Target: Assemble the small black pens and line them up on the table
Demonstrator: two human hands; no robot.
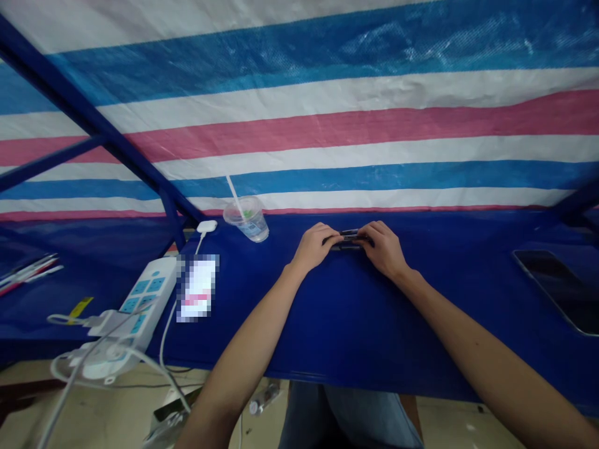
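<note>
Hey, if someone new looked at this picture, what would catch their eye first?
Most likely the broad striped sheet in blue, white and pink, spanning the background behind the blue table. Next, the left hand and right hand, mid-table, holding slim dark items between them. Further left, the white power strip stands out.

cup (253,228) left of left hand (315,246)

The left hand (318,246) is curled, left forearm (256,337) aimed at one o'clock. The right hand (384,248) matches, right forearm (472,340) toward ten-thirty.
</note>
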